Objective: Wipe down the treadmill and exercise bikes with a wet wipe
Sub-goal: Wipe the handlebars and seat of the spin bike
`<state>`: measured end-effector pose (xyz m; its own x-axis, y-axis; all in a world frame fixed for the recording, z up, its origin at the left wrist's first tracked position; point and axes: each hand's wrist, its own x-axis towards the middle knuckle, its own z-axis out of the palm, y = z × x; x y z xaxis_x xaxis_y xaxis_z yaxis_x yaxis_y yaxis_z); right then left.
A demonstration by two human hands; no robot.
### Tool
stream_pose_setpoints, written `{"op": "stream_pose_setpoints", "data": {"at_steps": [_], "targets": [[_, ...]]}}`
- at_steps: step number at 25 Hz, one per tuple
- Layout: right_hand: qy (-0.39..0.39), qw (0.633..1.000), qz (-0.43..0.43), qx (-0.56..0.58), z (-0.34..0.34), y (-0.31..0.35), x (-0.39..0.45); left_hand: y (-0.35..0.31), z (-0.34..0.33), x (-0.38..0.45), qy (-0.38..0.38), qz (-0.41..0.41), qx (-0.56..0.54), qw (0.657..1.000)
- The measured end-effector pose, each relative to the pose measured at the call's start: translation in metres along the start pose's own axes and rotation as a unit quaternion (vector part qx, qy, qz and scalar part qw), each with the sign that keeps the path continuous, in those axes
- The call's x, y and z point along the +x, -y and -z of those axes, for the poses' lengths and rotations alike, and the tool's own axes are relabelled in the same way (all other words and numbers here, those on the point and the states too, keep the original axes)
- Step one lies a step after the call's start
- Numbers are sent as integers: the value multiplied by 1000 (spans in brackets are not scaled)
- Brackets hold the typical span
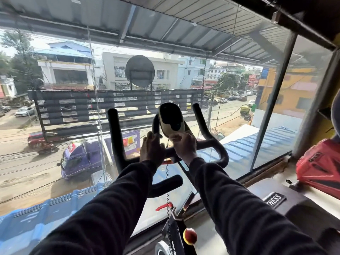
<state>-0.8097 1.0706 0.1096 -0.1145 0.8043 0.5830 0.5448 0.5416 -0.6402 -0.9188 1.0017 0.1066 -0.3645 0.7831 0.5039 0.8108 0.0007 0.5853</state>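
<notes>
Your right hand (184,144) pinches the wet wipe (173,138) against the bottom edge of the bike console (171,119), which rises straight up above it. Your left hand (151,147) grips the handlebar (211,142) just beside, steadying.

"NESS" on black plate (274,199), rest cut off; street signs unreadable

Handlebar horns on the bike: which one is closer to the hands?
The right horn. It rises just beside the right hand at the console; the left horn stands farther away.
</notes>
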Motion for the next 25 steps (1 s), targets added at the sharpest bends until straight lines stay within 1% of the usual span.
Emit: {"op": "stream_pose_setpoints", "data": {"at_steps": [2, 5, 9, 11, 13, 18, 20, 22, 25], "targets": [[0, 999, -32, 14, 8, 1, -5, -12, 1, -7, 13, 5, -28, 1000], [0, 998, -63, -11, 21, -5, -15, -31, 2, -16, 40, 14, -46, 998], [-1, 992, -108, -60, 53, -18, -33, -55, -4, -24, 116, -11, -31, 993], [-29, 986, -134, -91, 68, -21, -50, -60, -12, -31, 156, -39, -43, 986], [-65, 976, -179, -105, 81, -26, -73, -63, -19, -43, 195, -67, -73, 976], [-121, 944, -263, -158, 116, -26, -164, -75, -32, -93, 286, -145, -130, 938], [-152, 917, -319, -183, 136, -20, -220, -83, -39, -136, 346, -174, -145, 911], [-195, 881, -375, -212, 165, -11, -286, -98, -43, -197, 406, -216, -162, 873], [-240, 833, -442, -232, 202, 5, -372, -117, -33, -279, 464, -259, -173, 829]]}}
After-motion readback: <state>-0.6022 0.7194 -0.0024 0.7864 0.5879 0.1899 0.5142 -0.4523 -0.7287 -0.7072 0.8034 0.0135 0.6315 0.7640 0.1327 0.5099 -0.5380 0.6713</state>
